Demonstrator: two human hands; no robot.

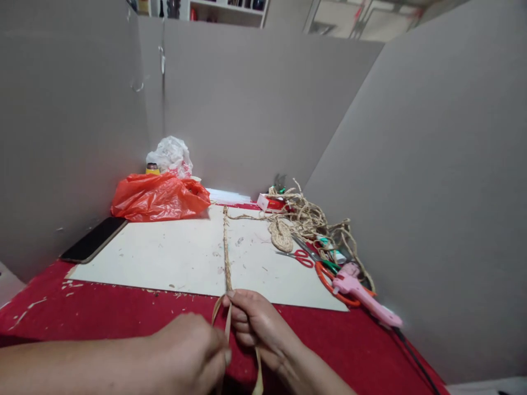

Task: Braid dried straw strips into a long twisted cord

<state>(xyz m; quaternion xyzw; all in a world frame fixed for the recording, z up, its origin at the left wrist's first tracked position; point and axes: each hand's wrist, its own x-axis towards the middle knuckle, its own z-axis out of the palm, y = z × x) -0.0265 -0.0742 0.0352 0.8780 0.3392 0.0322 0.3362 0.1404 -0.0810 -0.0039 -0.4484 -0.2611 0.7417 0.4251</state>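
Observation:
A narrow straw braid [226, 249] runs straight down the middle of a white board [156, 252] toward me. At its near end, my right hand [257, 323] is closed, pinching the braid between thumb and fingers. Loose flat straw strips [258, 376] hang from there, one passing below my right palm. My left hand [189, 348], closed and slightly blurred, is just left of it, with a strip running down into its fingers. The fingertips of this hand are partly hidden.
Right of the braid lie red-handled scissors [302, 257], a coiled rope piece [281, 236], tangled rope [308, 214] and a pink glue gun [356, 291] with a black cord. On the left are a phone [95, 239] and a red plastic bag [160, 197]. Grey panels [255, 104] enclose the table.

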